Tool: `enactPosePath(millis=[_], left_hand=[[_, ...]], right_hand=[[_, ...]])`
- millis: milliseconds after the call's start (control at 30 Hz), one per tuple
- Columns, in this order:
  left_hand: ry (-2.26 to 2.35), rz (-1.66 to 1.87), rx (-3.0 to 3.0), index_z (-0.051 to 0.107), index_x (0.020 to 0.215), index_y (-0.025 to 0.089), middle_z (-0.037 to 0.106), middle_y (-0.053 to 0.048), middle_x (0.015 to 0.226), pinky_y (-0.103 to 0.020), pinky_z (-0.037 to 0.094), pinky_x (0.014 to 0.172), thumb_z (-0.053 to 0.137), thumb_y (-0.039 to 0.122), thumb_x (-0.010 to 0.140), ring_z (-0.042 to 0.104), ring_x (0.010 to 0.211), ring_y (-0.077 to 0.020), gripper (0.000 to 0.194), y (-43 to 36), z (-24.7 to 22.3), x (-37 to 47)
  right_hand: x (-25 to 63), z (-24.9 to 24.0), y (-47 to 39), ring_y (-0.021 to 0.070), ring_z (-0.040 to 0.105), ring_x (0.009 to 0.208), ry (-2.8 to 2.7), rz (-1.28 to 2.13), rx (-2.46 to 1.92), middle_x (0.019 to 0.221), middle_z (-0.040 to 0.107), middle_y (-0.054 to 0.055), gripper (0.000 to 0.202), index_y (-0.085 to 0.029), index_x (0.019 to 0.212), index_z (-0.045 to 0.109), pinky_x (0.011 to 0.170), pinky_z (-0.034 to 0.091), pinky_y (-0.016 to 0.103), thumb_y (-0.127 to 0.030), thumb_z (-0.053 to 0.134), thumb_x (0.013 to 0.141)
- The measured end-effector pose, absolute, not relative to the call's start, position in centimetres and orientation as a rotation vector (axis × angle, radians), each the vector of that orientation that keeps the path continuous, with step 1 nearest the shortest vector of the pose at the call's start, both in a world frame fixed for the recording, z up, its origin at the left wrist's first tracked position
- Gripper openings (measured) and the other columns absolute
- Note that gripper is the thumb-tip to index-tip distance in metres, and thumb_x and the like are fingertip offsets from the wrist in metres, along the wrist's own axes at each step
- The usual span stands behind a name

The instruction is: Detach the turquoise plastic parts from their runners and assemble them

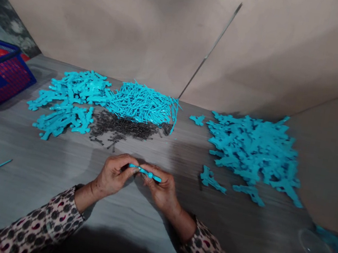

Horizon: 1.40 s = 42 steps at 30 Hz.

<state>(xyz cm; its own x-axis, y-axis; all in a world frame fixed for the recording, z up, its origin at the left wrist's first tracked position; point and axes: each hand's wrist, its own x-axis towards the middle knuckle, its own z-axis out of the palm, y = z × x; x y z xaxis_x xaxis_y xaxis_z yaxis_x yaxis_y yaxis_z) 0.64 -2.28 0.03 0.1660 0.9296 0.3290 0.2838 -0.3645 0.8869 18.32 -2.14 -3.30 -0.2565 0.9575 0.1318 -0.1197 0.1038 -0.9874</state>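
Part (pixel 150 175): in the head view, held between both hands over the table (pixel 53 168); slim, blue, partly hidden by fingers.
Left hand (pixel 116 174): nearly closed, thumb and fingertips pinching the part toward its left end.
Right hand (pixel 163 189): curled in, thumb and fingers gripping the part farther right; the exact contact is hidden.
Weight: probably very light, as it looks like moulded plastic.
Stiffness: likely rigid, though thin sections could snap if bent hard.
Surface: smooth-looking, perhaps slightly slippery.
Hold: best around the thicker body near the knob, with a gentle pinch steadying the slim end.
Beyond: blue sticks (pixel 147 104) behind dark pins (pixel 124 126).
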Motion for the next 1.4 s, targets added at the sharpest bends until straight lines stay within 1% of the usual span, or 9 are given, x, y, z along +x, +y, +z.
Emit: enactPosePath(millis=[233, 300, 433, 733, 833, 1000, 1067, 1233, 1400], left_hand=[[1.130, 1.230, 1.808, 0.069, 0.084, 0.014, 0.068, -0.005, 0.072, -0.023, 0.048, 0.066, 0.060, 0.025, 0.090, 0.063, 0.068, -0.0139, 0.016, -2.3, -0.1, 0.7], [1.123, 1.231, 1.844, 0.069, 0.095, 0.013, 0.070, -0.007, 0.078, -0.023, 0.050, 0.066, 0.063, 0.027, 0.088, 0.063, 0.070, -0.0140, 0.017, -2.4, -0.2, 0.7], [1.130, 1.244, 1.860, 0.064, 0.117, 0.014, 0.070, -0.007, 0.088, -0.021, 0.050, 0.060, 0.070, 0.028, 0.082, 0.059, 0.064, -0.0114, 0.039, -2.8, -0.3, 0.8], [1.062, 1.302, 1.643, 0.071, 0.102, 0.013, 0.065, -0.004, 0.071, -0.022, 0.047, 0.057, 0.067, 0.030, 0.085, 0.056, 0.056, -0.0110, 0.024, -2.9, 0.5, 1.5], [1.068, 1.296, 1.590, 0.072, 0.101, 0.013, 0.064, -0.004, 0.072, -0.022, 0.047, 0.058, 0.068, 0.030, 0.084, 0.056, 0.059, -0.0112, 0.025, -3.0, 1.0, 1.6], [1.033, 1.240, 1.399, 0.071, 0.105, 0.013, 0.063, -0.004, 0.071, -0.021, 0.046, 0.055, 0.069, 0.032, 0.082, 0.055, 0.059, -0.0111, 0.029, -3.1, 1.7, 1.6], [1.005, 1.209, 1.333, 0.070, 0.104, 0.013, 0.063, -0.003, 0.069, -0.021, 0.045, 0.053, 0.069, 0.035, 0.082, 0.054, 0.056, -0.0109, 0.031, -3.1, 1.7, 1.7], [1.008, 1.241, 1.272, 0.069, 0.092, 0.013, 0.060, 0.000, 0.059, -0.020, 0.042, 0.048, 0.070, 0.040, 0.081, 0.052, 0.049, -0.0094, 0.029, -2.7, 1.2, 1.7], [1.115, 1.306, 1.247, 0.065, 0.086, 0.014, 0.057, 0.002, 0.055, -0.017, 0.038, 0.043, 0.073, 0.040, 0.078, 0.049, 0.045, -0.0078, 0.028, -2.2, 1.0, 1.0]], right_hand=[[18.7, -3.2, -1.8, 0.0127, 0.059, 0.057, -1.324, 1.477, -0.908, 0.081, 0.074, 0.006, 0.033, -0.020, 0.099, 0.077, 0.053, 0.051, 0.025, -0.046, 0.073, 0.079], [19.0, -2.7, -1.7, 0.0130, 0.060, 0.059, -1.310, 1.548, -0.892, 0.082, 0.074, 0.006, 0.033, -0.019, 0.100, 0.076, 0.057, 0.051, 0.025, -0.045, 0.074, 0.079], [19.5, -1.9, -1.4, 0.0134, 0.063, 0.063, -1.265, 1.700, -0.860, 0.080, 0.075, 0.005, 0.030, -0.017, 0.097, 0.076, 0.063, 0.052, 0.026, -0.040, 0.077, 0.077], [19.8, -0.9, -1.1, 0.0175, 0.069, 0.062, -0.998, 2.011, -0.721, 0.069, 0.073, 0.004, 0.036, -0.017, 0.093, 0.067, 0.065, 0.053, 0.028, -0.040, 0.082, 0.071], [19.4, -0.8, -1.6, 0.0171, 0.068, 0.056, -0.827, 2.157, -0.648, 0.066, 0.071, 0.002, 0.037, -0.018, 0.094, 0.064, 0.058, 0.055, 0.029, -0.042, 0.081, 0.071], [18.4, -1.3, -2.8, 0.0157, 0.066, 0.052, -0.664, 2.239, -0.661, 0.060, 0.068, 0.002, 0.035, -0.015, 0.088, 0.065, 0.051, 0.056, 0.026, -0.046, 0.076, 0.075], [18.1, -1.4, -2.9, 0.0147, 0.065, 0.051, -0.658, 2.216, -0.692, 0.060, 0.067, 0.001, 0.037, -0.015, 0.093, 0.064, 0.051, 0.055, 0.025, -0.048, 0.072, 0.079], [18.2, -1.6, -2.2, 0.0156, 0.067, 0.060, -0.691, 2.032, -0.725, 0.077, 0.070, 0.003, 0.053, -0.024, 0.127, 0.053, 0.053, 0.055, 0.025, -0.049, 0.068, 0.083], [19.0, -1.8, -1.6, 0.0227, 0.069, 0.088, -0.987, 1.792, -0.748, 0.118, 0.065, 0.013, 0.065, -0.028, 0.133, 0.052, 0.052, 0.052, 0.024, -0.050, 0.075, 0.076]])
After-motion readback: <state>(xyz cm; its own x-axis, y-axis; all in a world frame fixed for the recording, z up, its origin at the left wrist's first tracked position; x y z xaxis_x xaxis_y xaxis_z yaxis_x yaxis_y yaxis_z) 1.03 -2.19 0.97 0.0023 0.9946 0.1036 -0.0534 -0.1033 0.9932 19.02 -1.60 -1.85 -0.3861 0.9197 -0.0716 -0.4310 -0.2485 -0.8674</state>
